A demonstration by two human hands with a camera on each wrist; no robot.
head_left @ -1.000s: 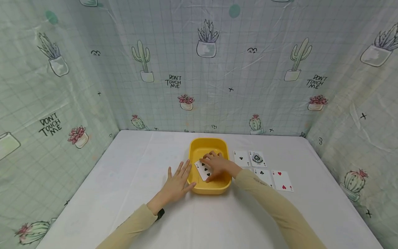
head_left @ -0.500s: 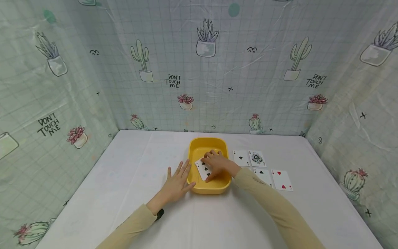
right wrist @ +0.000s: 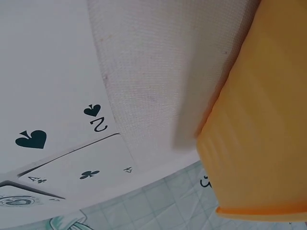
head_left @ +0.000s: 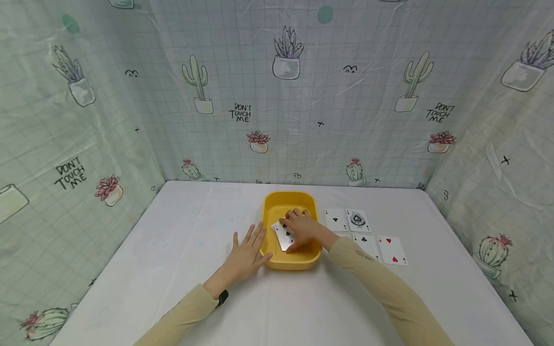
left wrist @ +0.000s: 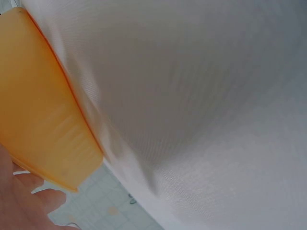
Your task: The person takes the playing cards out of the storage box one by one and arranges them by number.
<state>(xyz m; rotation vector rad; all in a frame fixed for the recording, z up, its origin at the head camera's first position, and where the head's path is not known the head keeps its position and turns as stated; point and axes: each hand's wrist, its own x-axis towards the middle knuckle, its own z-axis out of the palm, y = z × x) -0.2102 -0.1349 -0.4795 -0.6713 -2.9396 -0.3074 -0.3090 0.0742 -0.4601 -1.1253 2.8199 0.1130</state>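
One yellow tub (head_left: 291, 259) sits on the white worktop (head_left: 173, 230), about midway between its left and right edges and nearer the far edge than the near one. The right hand (head_left: 303, 229) reaches into the tub and holds one playing card (head_left: 283, 235) face up over its inside, fingers (head_left: 289, 222) curled over the card's top and the thumb at its lower edge; the card shows black spades. The left hand (head_left: 244, 254) lies flat on the worktop just left of the tub, fingers (head_left: 254, 235) spread and straight, with the tips of the nearest ones touching the tub's left wall; it holds nothing.

To the right of the tub, four more cards lie face up on the worktop in two rows. The far row has a black-suited card (head_left: 335, 219) and the ace of spades (head_left: 358, 220) side by side. The near row has a club card (head_left: 367, 244), partly covered by the right sleeve (head_left: 381, 288), and a card with two red hearts (head_left: 392, 250). The right wrist view shows a two of spades (right wrist: 62, 115) overlapping a club card (right wrist: 86, 172) beside the tub's outer wall (right wrist: 259, 134).
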